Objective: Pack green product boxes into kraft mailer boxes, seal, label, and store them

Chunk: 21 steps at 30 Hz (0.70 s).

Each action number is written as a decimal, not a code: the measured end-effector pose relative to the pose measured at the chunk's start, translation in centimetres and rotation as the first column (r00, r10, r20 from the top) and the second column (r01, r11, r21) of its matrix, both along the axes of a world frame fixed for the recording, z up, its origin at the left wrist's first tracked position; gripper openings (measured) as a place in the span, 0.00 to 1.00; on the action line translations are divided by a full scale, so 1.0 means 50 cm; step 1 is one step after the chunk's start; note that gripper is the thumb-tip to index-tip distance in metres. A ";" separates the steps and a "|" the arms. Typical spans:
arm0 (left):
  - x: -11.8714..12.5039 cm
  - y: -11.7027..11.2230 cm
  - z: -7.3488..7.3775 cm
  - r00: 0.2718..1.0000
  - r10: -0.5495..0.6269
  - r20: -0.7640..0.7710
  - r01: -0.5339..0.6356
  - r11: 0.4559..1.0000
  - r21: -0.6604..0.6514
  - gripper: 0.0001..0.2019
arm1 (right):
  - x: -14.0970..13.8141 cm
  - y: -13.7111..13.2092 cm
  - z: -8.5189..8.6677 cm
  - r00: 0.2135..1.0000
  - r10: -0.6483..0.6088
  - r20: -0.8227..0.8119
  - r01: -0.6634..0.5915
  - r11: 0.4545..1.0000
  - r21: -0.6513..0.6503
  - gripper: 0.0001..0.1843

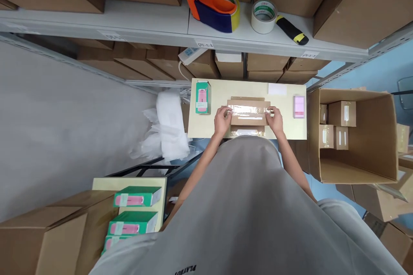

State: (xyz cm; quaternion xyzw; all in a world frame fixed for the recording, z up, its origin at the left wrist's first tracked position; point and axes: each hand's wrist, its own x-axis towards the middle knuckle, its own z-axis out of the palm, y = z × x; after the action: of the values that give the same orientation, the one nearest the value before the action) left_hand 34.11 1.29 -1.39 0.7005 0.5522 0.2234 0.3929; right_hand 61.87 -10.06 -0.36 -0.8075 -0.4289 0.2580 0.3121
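Observation:
A small brown cardboard box [248, 112] with clear tape along its top lies on the pale yellow table [287, 131]. My left hand [222, 119] presses against the box's left end with fingers curled on the tape. At the right end my right hand [275, 119] does the same. A green box with a pink product [203, 97] stands to the left of my hands. A pink item [299, 106] lies at the table's right edge.
A large open carton [355, 167] with several small taped boxes stands right of the table. On the shelf above are a tape dispenser [214, 8], a tape roll [263, 16] and a cutter [292, 30]. More green boxes [137, 208] are stacked at lower left, by white wrapping [167, 126].

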 end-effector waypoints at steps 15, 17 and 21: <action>0.007 0.052 0.030 0.999 0.007 -0.042 -0.005 0.999 0.039 0.07 | 0.001 0.038 0.016 0.984 0.030 0.178 -0.044 0.996 0.074 0.07; 0.016 0.071 0.049 1.000 -0.006 -0.027 0.007 0.999 0.052 0.06 | 0.001 0.053 0.024 0.978 0.032 0.205 -0.054 0.993 0.101 0.07; 0.047 0.128 0.111 0.999 -0.011 0.032 0.007 0.991 0.134 0.07 | -0.002 0.114 0.075 0.964 0.072 0.254 -0.123 0.975 0.187 0.13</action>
State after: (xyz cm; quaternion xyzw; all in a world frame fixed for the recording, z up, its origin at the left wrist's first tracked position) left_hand 36.47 7.68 4.17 0.7240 0.5263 0.2695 0.3552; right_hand 61.76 -4.34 3.37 -0.7753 -0.5275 0.1263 0.3235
